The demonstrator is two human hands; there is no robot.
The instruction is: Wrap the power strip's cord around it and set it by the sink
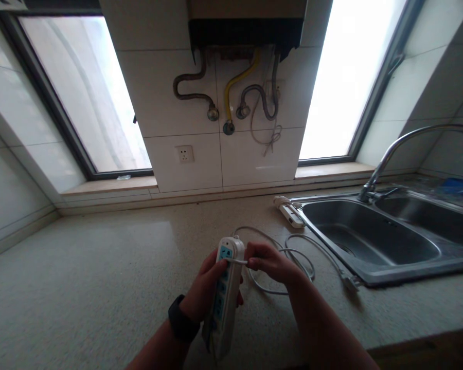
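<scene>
A long white power strip with blue-green sockets is held upright at a slant over the counter. My left hand wraps around it from the left, its thumb pressing a white cord against the socket face. My right hand pinches that cord just right of the strip and holds it taut across the front. More of the cord lies in loose loops on the counter to the right, ending in a plug near the sink. A black band is on my left wrist.
Another white power strip, with cord wound on it, lies beside the steel sink and its faucet. The pale speckled counter meets a tiled wall with an outlet. Hoses and a heater unit hang above.
</scene>
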